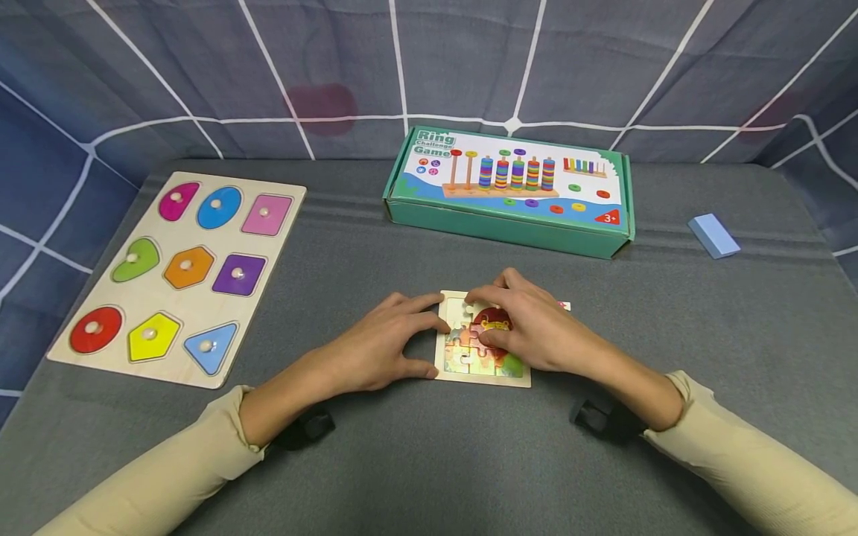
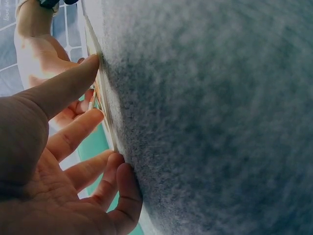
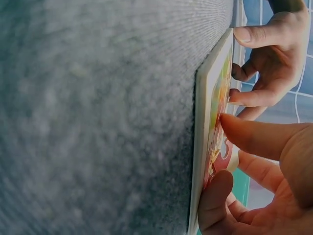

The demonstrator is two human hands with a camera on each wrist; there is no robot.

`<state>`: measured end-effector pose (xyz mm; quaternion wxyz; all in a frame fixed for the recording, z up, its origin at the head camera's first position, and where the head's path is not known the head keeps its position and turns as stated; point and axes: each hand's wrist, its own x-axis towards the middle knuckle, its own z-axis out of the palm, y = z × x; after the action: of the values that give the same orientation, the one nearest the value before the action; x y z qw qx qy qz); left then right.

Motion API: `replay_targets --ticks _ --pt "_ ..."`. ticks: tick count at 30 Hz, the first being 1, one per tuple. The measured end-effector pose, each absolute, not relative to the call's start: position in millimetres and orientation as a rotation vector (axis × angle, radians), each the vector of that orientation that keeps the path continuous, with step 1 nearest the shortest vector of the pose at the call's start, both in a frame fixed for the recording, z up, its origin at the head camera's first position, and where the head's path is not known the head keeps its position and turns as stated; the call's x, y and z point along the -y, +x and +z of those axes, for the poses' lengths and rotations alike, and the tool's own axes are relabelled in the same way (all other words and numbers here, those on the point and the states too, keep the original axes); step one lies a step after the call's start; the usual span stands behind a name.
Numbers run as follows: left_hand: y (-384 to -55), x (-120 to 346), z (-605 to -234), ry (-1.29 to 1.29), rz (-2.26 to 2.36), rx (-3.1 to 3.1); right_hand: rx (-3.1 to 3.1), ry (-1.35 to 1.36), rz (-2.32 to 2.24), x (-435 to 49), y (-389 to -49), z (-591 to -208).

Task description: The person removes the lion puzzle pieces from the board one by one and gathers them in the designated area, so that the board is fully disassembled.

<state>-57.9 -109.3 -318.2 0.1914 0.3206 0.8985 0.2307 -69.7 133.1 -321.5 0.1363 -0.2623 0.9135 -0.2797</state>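
Observation:
A small wooden jigsaw puzzle (image 1: 484,378) lies on the table, its picture partly hidden by my right hand. Bare wood shows at the upper left inside its frame. My left hand (image 1: 375,342) rests along the left side, thumb at the lower corner and fingertips at the edge and over the inside. Over the picture, my right hand (image 1: 546,327) pinches a reddish puzzle piece (image 3: 224,156) between thumb and fingers; the right wrist view shows it tilted up from the board. A small red and white piece (image 1: 565,306) peeks out beyond the right hand.
A wooden shape board (image 1: 157,279) with knobbed coloured shapes lies at the left. Behind the hands stands a green Ring Challenge Game box (image 1: 509,186). A light blue block (image 1: 714,236) sits at the right. Grid-patterned cloth (image 1: 462,59) hangs at the back.

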Motion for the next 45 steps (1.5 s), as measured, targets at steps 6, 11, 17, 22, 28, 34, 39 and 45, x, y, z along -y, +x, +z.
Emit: replay_targets --ticks 6,11,17,22,28,34,39,45 --pt "-58.4 109.8 -318.5 0.905 0.653 -2.521 -2.654 -0.770 -0.828 -131.6 -70.3 -321.3" --pt "-58.4 110.1 -318.0 0.895 0.652 -2.520 -2.671 -0.792 -0.833 -129.1 -71.5 -321.7" --pt "-58.5 109.6 -317.1 0.893 0.659 -2.517 -2.704 -0.841 -0.835 -127.4 -73.3 -322.4" --pt "-58.3 109.9 -316.9 0.894 0.660 -2.520 -2.725 -0.821 -0.862 -127.2 -73.7 -321.2" --pt "-58.5 110.7 -317.1 0.890 0.664 -2.517 -2.741 -0.741 -0.877 -128.1 -74.2 -319.1" --pt "-58.5 110.7 -318.2 0.892 0.665 -2.517 -2.758 -0.778 -0.893 -132.5 -73.2 -319.6" --pt "-58.3 110.8 -318.5 0.892 0.670 -2.512 -2.776 -0.811 -0.926 -138.5 -71.3 -319.5" --pt "-58.3 110.5 -318.9 0.890 0.668 -2.507 -2.768 -0.830 -0.961 -147.2 -66.5 -316.2"
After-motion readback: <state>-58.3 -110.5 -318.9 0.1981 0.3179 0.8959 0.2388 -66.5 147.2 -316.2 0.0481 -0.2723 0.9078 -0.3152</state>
